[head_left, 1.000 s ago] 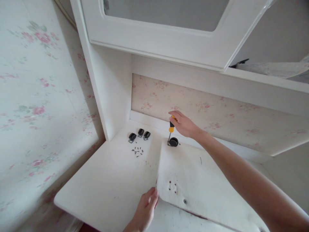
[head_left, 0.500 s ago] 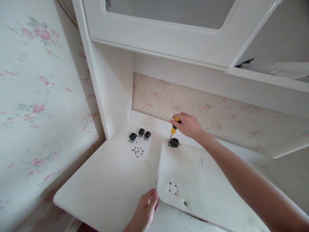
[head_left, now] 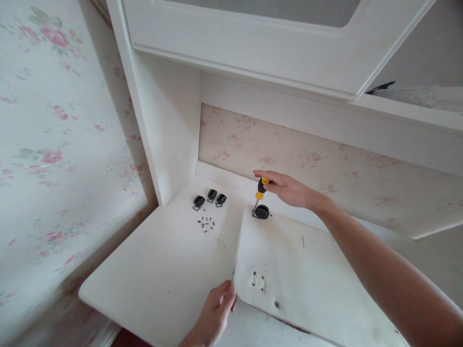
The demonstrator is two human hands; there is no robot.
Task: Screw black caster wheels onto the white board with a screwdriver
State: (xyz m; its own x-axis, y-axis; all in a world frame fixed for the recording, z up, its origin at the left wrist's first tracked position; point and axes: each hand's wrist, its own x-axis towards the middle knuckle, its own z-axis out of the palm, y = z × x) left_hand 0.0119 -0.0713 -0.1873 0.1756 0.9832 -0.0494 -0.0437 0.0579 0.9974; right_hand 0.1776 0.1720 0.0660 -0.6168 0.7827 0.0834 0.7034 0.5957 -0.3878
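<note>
One screwdriver [head_left: 259, 195] stands nearly upright under the right hand [head_left: 291, 190], its long axis leaning slightly, tip down at the metal foot of a black wheel [head_left: 262, 211]. That hand's fingers hold the handle, some outstretched. The wheel sits at the far left corner of a white board [head_left: 300, 274]; the left hand [head_left: 215, 308] grips the near corner. Three loose wheels [head_left: 212, 194] and scattered screws [head_left: 212, 228] lie leftward on the desk [head_left: 152, 274], below a white cabinet [head_left: 246, 53].

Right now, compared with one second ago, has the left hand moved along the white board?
No, I see no clear shift either way: the left hand stays at the near left corner of the white board.
</note>
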